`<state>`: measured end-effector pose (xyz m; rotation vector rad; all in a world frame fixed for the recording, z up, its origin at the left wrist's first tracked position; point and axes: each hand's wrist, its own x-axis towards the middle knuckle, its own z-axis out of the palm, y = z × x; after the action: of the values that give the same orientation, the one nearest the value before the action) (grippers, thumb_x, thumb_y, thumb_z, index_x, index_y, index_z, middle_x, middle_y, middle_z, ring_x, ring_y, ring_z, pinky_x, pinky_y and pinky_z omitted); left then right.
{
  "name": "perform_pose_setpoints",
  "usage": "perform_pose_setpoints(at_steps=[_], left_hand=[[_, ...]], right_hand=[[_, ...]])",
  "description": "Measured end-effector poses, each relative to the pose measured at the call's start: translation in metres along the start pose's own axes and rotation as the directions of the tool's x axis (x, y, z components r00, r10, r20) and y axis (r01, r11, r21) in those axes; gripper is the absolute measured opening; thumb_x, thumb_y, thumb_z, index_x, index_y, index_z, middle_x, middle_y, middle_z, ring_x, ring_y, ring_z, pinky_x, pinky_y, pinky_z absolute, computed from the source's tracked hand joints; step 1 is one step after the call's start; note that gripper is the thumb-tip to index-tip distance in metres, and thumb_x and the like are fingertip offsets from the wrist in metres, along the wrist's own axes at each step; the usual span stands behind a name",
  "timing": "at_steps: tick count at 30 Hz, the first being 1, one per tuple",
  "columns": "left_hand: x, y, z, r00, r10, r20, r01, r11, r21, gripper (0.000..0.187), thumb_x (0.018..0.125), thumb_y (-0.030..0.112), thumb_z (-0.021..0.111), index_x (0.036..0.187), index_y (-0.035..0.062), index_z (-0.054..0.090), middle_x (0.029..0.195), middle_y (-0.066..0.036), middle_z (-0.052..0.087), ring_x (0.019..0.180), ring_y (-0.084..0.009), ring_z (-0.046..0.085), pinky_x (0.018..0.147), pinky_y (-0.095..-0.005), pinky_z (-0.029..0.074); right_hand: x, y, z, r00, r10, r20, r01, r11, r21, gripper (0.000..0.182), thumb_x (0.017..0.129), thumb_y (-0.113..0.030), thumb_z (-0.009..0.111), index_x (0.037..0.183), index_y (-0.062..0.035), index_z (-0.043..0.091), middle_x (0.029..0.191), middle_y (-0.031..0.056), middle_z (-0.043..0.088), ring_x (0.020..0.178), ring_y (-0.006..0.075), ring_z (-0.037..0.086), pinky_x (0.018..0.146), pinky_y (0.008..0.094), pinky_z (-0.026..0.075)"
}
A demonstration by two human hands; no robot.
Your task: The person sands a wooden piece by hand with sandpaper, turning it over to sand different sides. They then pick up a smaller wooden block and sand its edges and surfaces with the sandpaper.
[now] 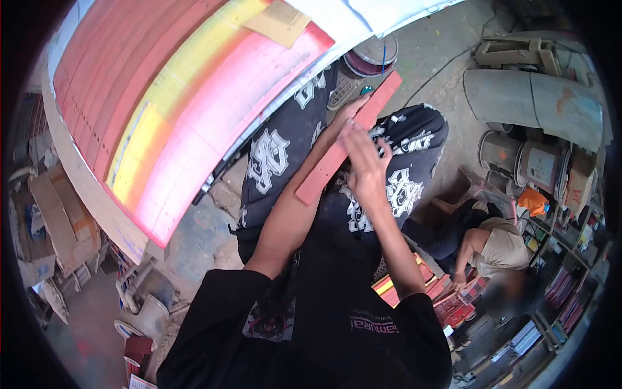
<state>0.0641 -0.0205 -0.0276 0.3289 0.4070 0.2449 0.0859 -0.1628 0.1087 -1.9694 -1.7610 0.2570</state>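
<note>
I see red plank [317, 178] slanted above person's lap, well apart from red-yellow panel [201, 97]. Left hand [352, 109] grasps plank from underneath near far end, fingers mostly hidden. Right hand [366, 159] touches upper face near middle, fingers bent; I cannot tell if clenched.

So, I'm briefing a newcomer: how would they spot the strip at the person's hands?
Start from the large curved panel, striped red and yellow, at upper left. Just right of it, over the patterned trousers, a long, narrow red strip slants up to the right, with the right hand touching it. Unlike the panel's red bands, it is a separate, straight piece, plain red throughout.
</note>
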Motion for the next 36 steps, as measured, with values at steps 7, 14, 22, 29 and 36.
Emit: perform_pose_setpoints(at_steps=[7, 14, 22, 29, 36], left_hand=[[-0.001, -0.003, 0.000, 0.993, 0.109, -0.040, -0.110, 0.994, -0.009, 0.037, 0.110, 0.037, 0.041, 0.121, 0.0067, 0.059, 0.084, -0.004, 0.063, 0.073, -0.0114, 0.063, 0.067, -0.0271, 0.055], [-0.008, 0.003, 0.011, 0.999, 0.013, 0.039, -0.011, 0.999, -0.044, 0.044, 0.110, 0.043, 0.034, 0.118, 0.0070, 0.057, 0.068, -0.009, 0.055, 0.048, -0.0144, 0.053, 0.040, -0.0260, 0.044], [-0.010, -0.002, 0.010, 0.998, -0.017, 0.060, 0.019, 1.000, -0.022, 0.046, 0.110, 0.044, 0.032, 0.120, 0.0075, 0.058, 0.067, -0.009, 0.056, 0.044, -0.0163, 0.051, 0.039, -0.0271, 0.042], [-0.003, 0.000, 0.010, 0.990, -0.068, -0.124, 0.060, 0.996, -0.067, 0.041, 0.110, 0.043, 0.035, 0.128, 0.0117, 0.053, 0.071, -0.009, 0.059, 0.047, -0.0160, 0.054, 0.040, -0.0282, 0.045], [-0.011, 0.002, 0.012, 0.998, -0.008, 0.063, 0.006, 0.999, 0.033, 0.042, 0.111, 0.041, 0.035, 0.118, 0.0067, 0.059, 0.070, -0.009, 0.057, 0.046, -0.0153, 0.050, 0.040, -0.0276, 0.042]], right_hand=[[0.005, 0.007, 0.007, 0.996, 0.083, -0.026, -0.082, 0.996, 0.019, 0.070, 0.068, 0.017, 0.050, 0.134, -0.0052, 0.062, 0.139, 0.0163, 0.060, 0.136, 0.0310, 0.052, 0.113, 0.0541, 0.027], [-0.035, -0.037, -0.013, 0.989, -0.120, 0.083, 0.106, 0.983, 0.150, 0.068, 0.069, 0.009, 0.056, 0.135, -0.0086, 0.063, 0.143, 0.0091, 0.059, 0.141, 0.0213, 0.049, 0.113, 0.0562, 0.024], [0.063, 0.128, 0.022, 0.981, 0.131, -0.142, -0.150, 0.980, -0.134, 0.072, 0.075, 0.012, 0.050, 0.143, -0.0094, 0.055, 0.149, 0.0143, 0.053, 0.141, 0.0276, 0.047, 0.114, 0.0608, 0.025], [0.036, 0.089, 0.026, 0.976, 0.144, -0.166, -0.150, 0.988, -0.022, 0.061, 0.077, 0.005, 0.055, 0.137, -0.0050, 0.058, 0.141, 0.0190, 0.058, 0.137, 0.0324, 0.051, 0.112, 0.0624, 0.026], [-0.032, -0.029, -0.001, 0.999, -0.032, -0.006, 0.032, 0.989, 0.146, 0.063, 0.074, 0.009, 0.052, 0.134, -0.0068, 0.063, 0.139, 0.0131, 0.061, 0.138, 0.0262, 0.052, 0.117, 0.0591, 0.019]])
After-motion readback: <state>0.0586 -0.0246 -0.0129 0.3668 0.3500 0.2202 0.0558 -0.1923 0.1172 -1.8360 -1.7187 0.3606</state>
